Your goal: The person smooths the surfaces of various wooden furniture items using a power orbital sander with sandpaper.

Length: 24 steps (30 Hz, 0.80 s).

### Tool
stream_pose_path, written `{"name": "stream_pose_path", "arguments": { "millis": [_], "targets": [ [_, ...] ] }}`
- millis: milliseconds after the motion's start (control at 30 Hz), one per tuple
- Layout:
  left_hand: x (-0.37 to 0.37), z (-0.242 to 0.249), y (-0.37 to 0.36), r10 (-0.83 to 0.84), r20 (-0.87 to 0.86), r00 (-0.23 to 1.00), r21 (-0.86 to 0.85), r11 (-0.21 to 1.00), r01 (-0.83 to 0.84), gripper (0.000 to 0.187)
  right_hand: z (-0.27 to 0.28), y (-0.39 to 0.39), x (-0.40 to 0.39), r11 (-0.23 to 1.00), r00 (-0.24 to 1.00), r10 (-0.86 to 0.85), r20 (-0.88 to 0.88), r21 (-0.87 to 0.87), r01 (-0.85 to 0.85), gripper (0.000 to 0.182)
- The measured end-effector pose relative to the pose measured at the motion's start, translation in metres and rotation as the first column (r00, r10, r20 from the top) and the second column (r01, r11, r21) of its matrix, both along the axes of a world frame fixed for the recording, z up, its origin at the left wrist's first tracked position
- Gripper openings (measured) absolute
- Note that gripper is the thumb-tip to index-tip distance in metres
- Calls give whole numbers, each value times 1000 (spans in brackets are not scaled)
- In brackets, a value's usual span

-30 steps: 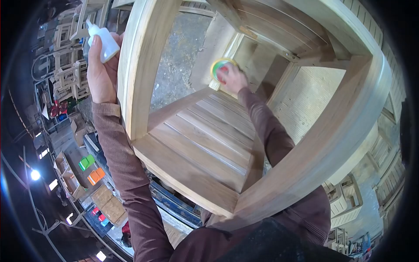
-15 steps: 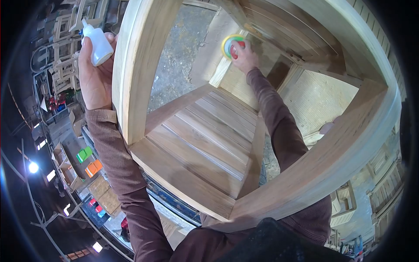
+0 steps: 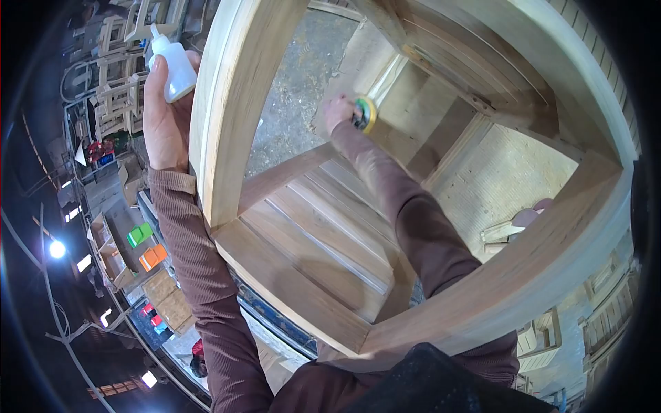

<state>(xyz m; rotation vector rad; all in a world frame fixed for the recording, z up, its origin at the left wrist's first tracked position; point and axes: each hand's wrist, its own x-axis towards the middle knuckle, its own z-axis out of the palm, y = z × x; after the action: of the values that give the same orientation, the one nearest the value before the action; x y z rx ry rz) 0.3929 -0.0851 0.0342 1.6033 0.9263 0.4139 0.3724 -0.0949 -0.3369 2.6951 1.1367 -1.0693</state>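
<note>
A large wooden frame [image 3: 551, 248] with slatted panels [image 3: 323, 227] fills the middle of the view. My left hand [image 3: 167, 113], at the frame's upper left outer side, is wrapped round a white squeeze bottle [image 3: 180, 72] whose nozzle points up. Reaching through the frame, my right hand [image 3: 337, 113] grips a round yellow-and-green disc [image 3: 365, 114]. The disc is seen nearly edge-on beside the pale inner rail [image 3: 387, 79]. My right fingers are partly hidden behind the disc.
Stacked wooden frames [image 3: 113, 89] stand at the upper left. Green [image 3: 139, 235] and orange [image 3: 153, 257] items lie on a surface at the left, near an open box [image 3: 110, 255]. More wooden pieces [image 3: 540, 341] are at the lower right.
My right hand has moved left and slightly down with the disc, which has turned nearly edge-on. The frame, my left hand and the bottle appear slightly farther right in view.
</note>
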Motion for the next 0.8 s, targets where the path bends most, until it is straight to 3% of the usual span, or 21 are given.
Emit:
{"name": "stream_pose_path", "arguments": {
  "millis": [133,200,267,300,333,433,533,600,733,800],
  "targets": [
    [-1,-1,4,-30,28,999,-2,1000,30,42,11,8,2,993,999,-32,-8,-110,31,36],
    [-2,-2,2,-26,40,999,-2,1000,26,41,26,-11,34,998,999,-48,18,30,47,29],
    [-3,-3,6,-3,85,996,-120,993,13,41,-2,1,64,982,980,-185,75,-6,186,29],
    [-1,-4,3,68,115,991,-112,992,-55,41,-15,4,81,980,972,-185,148,-43,194,32],
    [-2,-4,5,23,101,995,-118,993,-11,41,-22,2,97,976,957,-185,223,-77,206,35],
    [-4,-1,6,-49,30,998,-98,994,51,41,-22,-14,124,951,911,-309,274,93,295,31],
    [-5,0,9,-155,25,988,-70,985,157,42,-11,-44,121,938,939,-310,147,209,277,27],
    [-5,-3,11,-155,54,986,-80,984,159,41,-33,-53,100,907,936,-236,263,405,115,22],
    [-1,-4,10,-140,78,987,-38,989,143,37,1,-107,48,815,953,-254,166,567,118,30],
    [-3,-6,16,-202,94,975,-39,978,207,37,9,-132,21,835,948,-222,229,547,63,35]
  ]
}}
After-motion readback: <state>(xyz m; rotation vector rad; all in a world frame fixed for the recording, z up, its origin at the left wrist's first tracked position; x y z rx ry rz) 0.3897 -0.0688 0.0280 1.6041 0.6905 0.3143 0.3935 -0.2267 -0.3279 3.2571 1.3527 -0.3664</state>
